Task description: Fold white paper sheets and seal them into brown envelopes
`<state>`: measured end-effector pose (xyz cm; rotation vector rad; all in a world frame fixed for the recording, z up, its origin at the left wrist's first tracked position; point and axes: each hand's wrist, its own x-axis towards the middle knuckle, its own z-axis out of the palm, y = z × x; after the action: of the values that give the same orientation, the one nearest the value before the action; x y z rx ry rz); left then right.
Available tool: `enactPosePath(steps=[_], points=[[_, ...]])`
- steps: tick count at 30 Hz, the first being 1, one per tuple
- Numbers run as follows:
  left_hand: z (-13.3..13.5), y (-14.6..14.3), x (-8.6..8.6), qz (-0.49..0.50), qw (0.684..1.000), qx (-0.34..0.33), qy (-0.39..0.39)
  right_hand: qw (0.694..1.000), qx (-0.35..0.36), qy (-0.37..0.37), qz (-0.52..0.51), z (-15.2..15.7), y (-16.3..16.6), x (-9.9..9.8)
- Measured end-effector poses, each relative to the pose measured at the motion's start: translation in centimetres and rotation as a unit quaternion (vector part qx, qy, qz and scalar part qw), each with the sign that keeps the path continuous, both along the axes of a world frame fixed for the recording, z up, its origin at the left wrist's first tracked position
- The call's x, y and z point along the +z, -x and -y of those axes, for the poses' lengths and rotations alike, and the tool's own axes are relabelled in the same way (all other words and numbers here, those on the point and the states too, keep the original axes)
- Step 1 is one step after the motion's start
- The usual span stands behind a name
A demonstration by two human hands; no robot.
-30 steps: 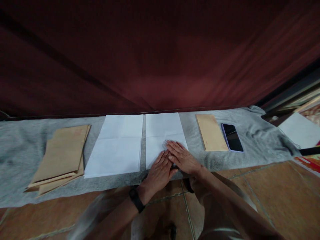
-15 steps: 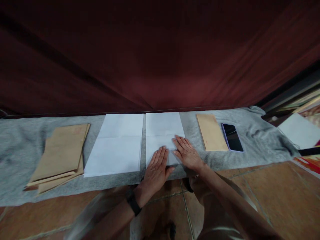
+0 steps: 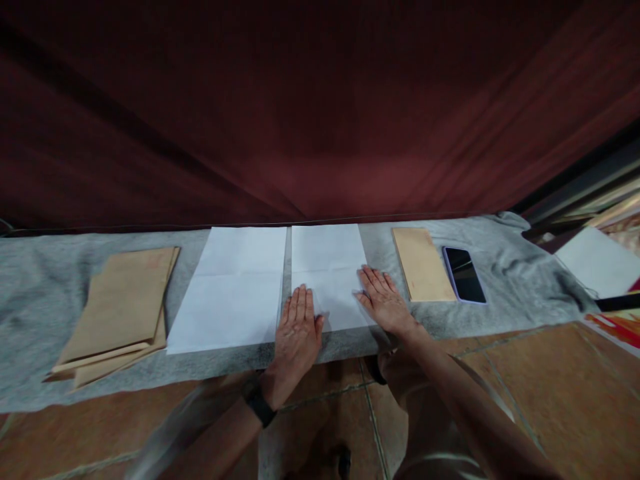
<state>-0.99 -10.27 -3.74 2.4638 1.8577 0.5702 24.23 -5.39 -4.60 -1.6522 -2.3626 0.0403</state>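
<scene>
A creased sheet of white paper (image 3: 327, 250) lies unfolded in the middle of the grey cloth. My left hand (image 3: 299, 327) rests flat over its near left corner, fingers stretched out and pointing away from me. On its right edge lies my right hand (image 3: 385, 303), also flat, fingertips just over the paper. Neither hand grips anything. To the left, a second white sheet (image 3: 237, 293) with a crease across it lies beside the first, a narrow strip of cloth between them.
Several brown envelopes (image 3: 123, 300) are stacked at left. A single tan envelope (image 3: 424, 265) and a phone (image 3: 465, 275) lie right of my right hand. The grey cloth (image 3: 520, 280) covers a narrow bench against a dark red curtain (image 3: 320, 120). Papers (image 3: 603, 260) are at far right.
My hands have moved apart across the sheet: the left one leftward to its near left corner, the right one rightward to its right edge. The papers stay where they were.
</scene>
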Motion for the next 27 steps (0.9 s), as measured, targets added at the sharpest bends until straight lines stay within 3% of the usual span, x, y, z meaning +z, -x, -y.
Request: enactPosePath(steps=[2,5,8,11,13,27], points=[[-0.4,0.0,0.2,0.005,1.0,0.002,-0.005,1.0,-0.002,0.001,-0.013,-0.2,-0.2,0.1],[-0.7,-0.5,0.5,0.014,0.998,-0.055,-0.001,0.999,0.027,0.014,-0.04,-0.4,-0.1,0.8],[-0.4,-1.3,0.6,0.015,0.994,-0.107,0.009,0.991,0.113,0.047,-0.061,-0.2,0.8,1.6],[-0.1,-1.6,0.4,0.009,0.994,-0.111,0.019,0.973,0.21,0.071,-0.063,0.3,2.0,2.0],[-0.1,-1.7,0.2,0.005,0.994,-0.107,0.025,0.968,0.234,0.072,-0.054,0.6,2.6,2.0],[-0.1,-1.4,-0.2,-0.002,0.993,-0.117,0.014,0.989,0.143,0.032,-0.02,-2.2,2.2,0.9]])
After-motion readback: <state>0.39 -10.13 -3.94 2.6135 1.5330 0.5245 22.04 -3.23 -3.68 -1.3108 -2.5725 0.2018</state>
